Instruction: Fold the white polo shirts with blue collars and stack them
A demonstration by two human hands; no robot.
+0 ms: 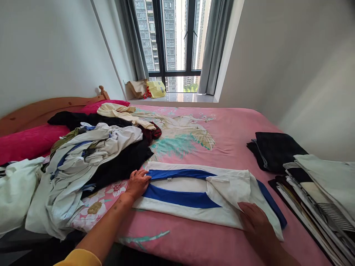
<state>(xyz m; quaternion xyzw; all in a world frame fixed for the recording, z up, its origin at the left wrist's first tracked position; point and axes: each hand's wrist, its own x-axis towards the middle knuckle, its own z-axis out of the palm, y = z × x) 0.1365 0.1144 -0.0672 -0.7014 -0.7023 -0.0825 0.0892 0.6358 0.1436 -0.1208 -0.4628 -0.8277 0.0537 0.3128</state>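
Note:
A white and blue shirt (188,199) lies folded lengthwise across the near part of the bed. A small label shows inside its neck opening, between two blue bands. My left hand (138,183) is at the shirt's left end, its fingers bent over the edge of the cloth. At the right part, my right hand (255,221) has its fingers closed on the white fabric beside a turned-over flap; its fingertips are partly hidden. Dark blue cloth sticks out beyond the shirt's right end.
A loose heap of clothes (94,147) covers the bed's left side near pink pillows (36,139). On the right are a stack of folded clothes (324,188) and folded black garments (279,147). Bags (156,89) stand on the windowsill beyond the pink bedsheet (233,129).

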